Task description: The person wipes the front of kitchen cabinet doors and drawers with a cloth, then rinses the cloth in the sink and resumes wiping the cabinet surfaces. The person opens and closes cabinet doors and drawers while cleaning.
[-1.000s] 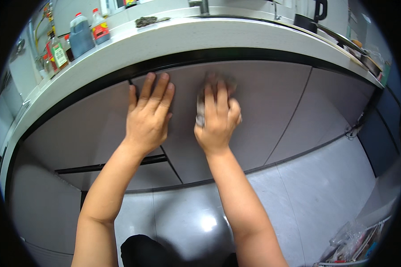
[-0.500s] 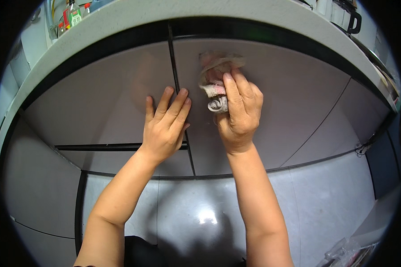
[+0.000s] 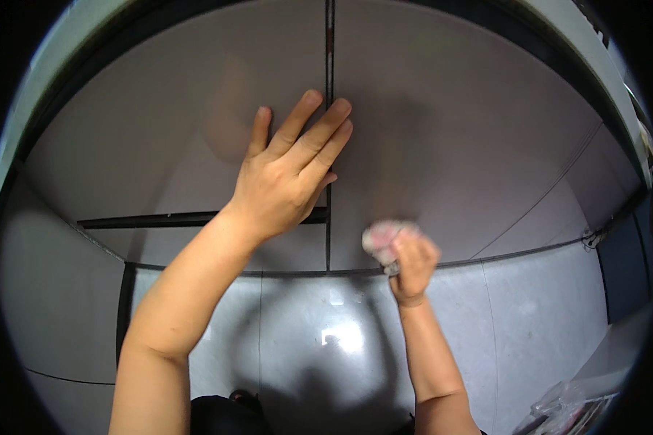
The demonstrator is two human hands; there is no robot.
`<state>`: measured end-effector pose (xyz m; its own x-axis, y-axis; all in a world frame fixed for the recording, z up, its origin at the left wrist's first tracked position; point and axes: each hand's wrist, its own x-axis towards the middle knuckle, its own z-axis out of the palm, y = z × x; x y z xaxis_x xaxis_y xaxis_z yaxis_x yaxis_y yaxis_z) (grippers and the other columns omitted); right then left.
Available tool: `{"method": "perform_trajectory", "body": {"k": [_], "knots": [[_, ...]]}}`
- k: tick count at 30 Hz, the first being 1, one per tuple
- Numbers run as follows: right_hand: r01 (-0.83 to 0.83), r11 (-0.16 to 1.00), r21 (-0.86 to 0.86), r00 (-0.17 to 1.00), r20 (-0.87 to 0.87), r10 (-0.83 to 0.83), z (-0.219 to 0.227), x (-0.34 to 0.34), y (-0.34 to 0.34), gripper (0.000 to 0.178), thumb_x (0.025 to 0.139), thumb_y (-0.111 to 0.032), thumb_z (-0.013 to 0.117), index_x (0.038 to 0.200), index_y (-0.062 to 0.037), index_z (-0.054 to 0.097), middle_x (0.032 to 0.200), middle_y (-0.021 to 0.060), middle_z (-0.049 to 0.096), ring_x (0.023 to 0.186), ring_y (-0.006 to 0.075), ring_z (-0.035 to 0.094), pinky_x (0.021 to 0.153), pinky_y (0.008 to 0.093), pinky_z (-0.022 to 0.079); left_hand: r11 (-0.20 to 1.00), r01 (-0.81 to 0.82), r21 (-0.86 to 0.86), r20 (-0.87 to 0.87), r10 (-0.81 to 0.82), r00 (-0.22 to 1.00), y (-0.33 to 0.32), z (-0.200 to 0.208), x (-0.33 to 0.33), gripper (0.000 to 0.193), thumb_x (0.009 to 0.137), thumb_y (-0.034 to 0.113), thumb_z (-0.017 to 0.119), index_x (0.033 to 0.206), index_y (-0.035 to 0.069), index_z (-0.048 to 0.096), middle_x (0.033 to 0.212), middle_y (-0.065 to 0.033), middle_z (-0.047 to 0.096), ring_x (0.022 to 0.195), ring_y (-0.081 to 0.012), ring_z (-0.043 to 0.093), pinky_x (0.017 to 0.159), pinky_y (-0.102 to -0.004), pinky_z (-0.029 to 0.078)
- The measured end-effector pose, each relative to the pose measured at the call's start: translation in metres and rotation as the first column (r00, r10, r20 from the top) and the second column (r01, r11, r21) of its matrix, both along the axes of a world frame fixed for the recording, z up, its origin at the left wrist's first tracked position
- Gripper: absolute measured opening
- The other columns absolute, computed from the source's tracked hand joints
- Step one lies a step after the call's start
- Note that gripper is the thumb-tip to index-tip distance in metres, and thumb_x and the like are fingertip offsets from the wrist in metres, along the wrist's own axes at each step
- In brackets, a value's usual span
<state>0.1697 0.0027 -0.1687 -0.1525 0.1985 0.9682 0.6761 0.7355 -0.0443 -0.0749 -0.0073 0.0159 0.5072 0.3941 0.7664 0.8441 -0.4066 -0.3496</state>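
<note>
Against the glossy grey-brown cabinet front, my left hand (image 3: 283, 167) lies flat with its fingers spread, the fingertips by the dark vertical gap (image 3: 329, 43) between two doors. Low on the right-hand cabinet door (image 3: 471, 130), my right hand (image 3: 416, 262) grips a bunched pink and whitish cloth (image 3: 386, 239). The cloth is at the door's lower part, slightly blurred by motion. Part of it is hidden behind my fingers.
A pale countertop edge (image 3: 51, 54) curves round the cabinet. Below lies a shiny light tiled floor (image 3: 442, 326) with a dark shadow on it. A dark horizontal groove (image 3: 145, 220) runs at the lower left. A clear plastic bag (image 3: 559, 399) lies at the lower right.
My right hand has swept the cloth from the door's upper part down to its lower part. My left hand still rests near the door gap. The view has tilted downward.
</note>
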Motion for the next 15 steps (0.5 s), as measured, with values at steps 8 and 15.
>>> {"method": "perform_trajectory", "body": {"k": [8, 15], "knots": [[0.207, 0.96, 0.188, 0.974, -0.126, -0.186, 0.151, -0.063, 0.045, 0.034, 0.08, -0.017, 0.058, 0.109, -0.0202, 0.074, 0.136, 0.0047, 0.058, 0.13, 0.0332, 0.043, 0.117, 0.0496, 0.012, 0.992, -0.067, 0.107, -0.009, 0.068, 0.998, 0.009, -0.01, 0.0, 0.045, 0.087, 0.012, 0.057, 0.132, 0.01, 0.059, 0.15, -0.0025, 0.045, 0.146, -0.0243, 0.029, 0.12, -0.0514, 0.0], [0.129, 0.989, 0.072, 0.992, 0.003, -0.129, -0.032, -0.079, 0.024, 0.018, 0.085, -0.02, 0.063, 0.098, -0.0136, 0.072, 0.13, -0.0026, 0.061, 0.133, 0.0312, 0.044, 0.117, 0.0553, 0.012, 0.995, -0.079, 0.062, -0.03, 0.081, 0.996, 0.004, -0.01, -0.002, 0.057, 0.084, 0.009, 0.061, 0.14, 0.009, 0.051, 0.154, -0.0041, 0.04, 0.148, -0.0264, 0.024, 0.12, -0.0498, -0.002]]}}
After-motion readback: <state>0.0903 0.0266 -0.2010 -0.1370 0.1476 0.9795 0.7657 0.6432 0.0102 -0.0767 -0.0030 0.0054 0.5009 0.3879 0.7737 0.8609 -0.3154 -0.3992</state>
